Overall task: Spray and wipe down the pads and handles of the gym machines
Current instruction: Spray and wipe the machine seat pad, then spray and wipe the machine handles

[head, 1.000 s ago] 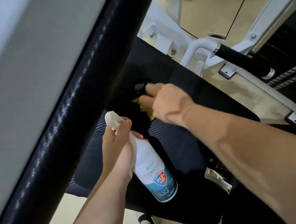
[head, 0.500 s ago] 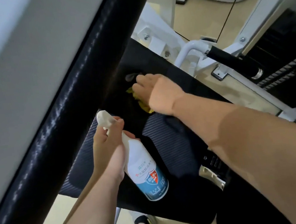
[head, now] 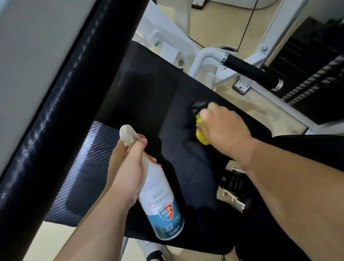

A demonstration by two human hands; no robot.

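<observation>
At 3 o'clock of centre, under the right hand (head: 226,129), only a yellow edge of the cloth (head: 201,134) shows. The fingers are blurred but seem curled over the cloth, pressing it on the black pad (head: 142,103). From 9 o'clock a thick black bar (head: 49,126) hides the pad's left side. At 7 o'clock the left hand (head: 126,171) wraps the neck of the bottle (head: 161,201), with the nozzle aimed toward 11 o'clock and the base over the pad's near edge. At 2 o'clock a black handle (head: 250,72) sits untouched.
</observation>
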